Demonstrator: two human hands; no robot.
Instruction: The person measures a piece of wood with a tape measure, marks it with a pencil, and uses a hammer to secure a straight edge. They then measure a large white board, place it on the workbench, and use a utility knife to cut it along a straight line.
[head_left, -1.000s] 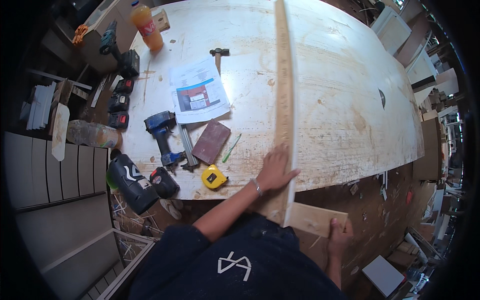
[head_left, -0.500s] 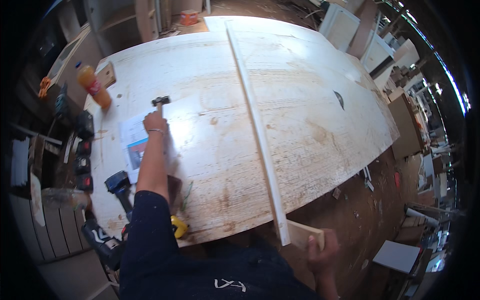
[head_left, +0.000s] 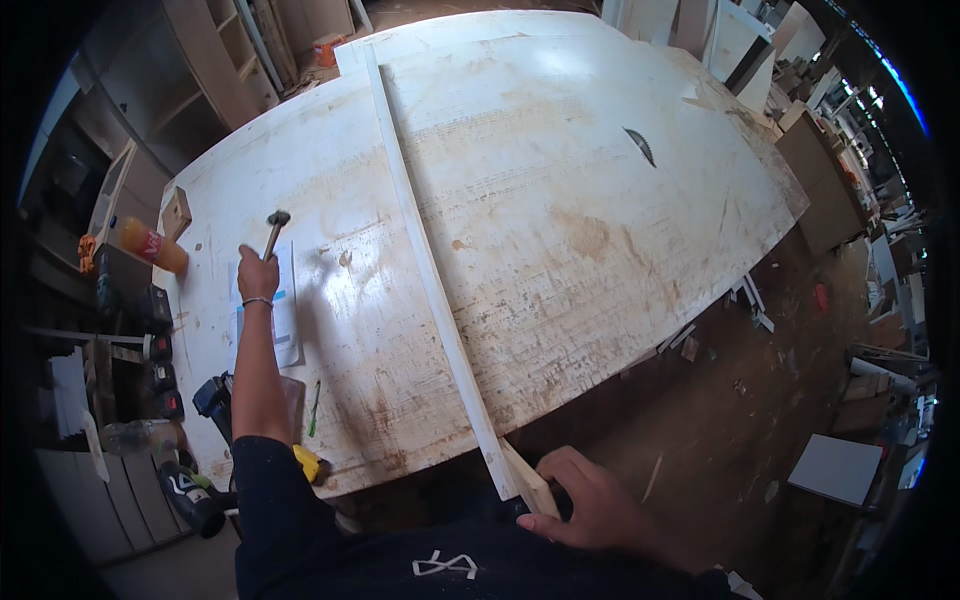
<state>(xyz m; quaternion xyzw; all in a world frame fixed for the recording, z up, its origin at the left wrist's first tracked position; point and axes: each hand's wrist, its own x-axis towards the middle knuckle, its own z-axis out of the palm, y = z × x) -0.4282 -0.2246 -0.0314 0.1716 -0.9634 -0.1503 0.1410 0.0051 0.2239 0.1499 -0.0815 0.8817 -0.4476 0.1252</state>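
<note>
My left hand (head_left: 258, 278) is closed round the handle of a hammer (head_left: 273, 236), its head pointing away from me, above the left part of the table. Beneath that hand lie printed sheets of paper (head_left: 284, 325). A long, narrow white wooden strip (head_left: 430, 270) runs from the far edge of the table to beyond its near edge. At the strip's near end, my right hand (head_left: 595, 503) grips a short pale wood piece (head_left: 530, 478) between thumb and fingers. The piece sits angled against the strip's right side; their exact contact is hard to make out.
The large stained white tabletop (head_left: 540, 320) bears a toothed blade segment (head_left: 640, 147), a bottle of orange drink (head_left: 150, 245), a small wood block (head_left: 176, 212), a green pen-like stick (head_left: 314, 408) and a yellow tape measure (head_left: 311, 463). A power tool (head_left: 214, 400) stands at the left edge.
The camera view has shifted. My left hand has drawn the hammer back nearer to me. My right hand has swung the short wood piece closer to the strip's end.
</note>
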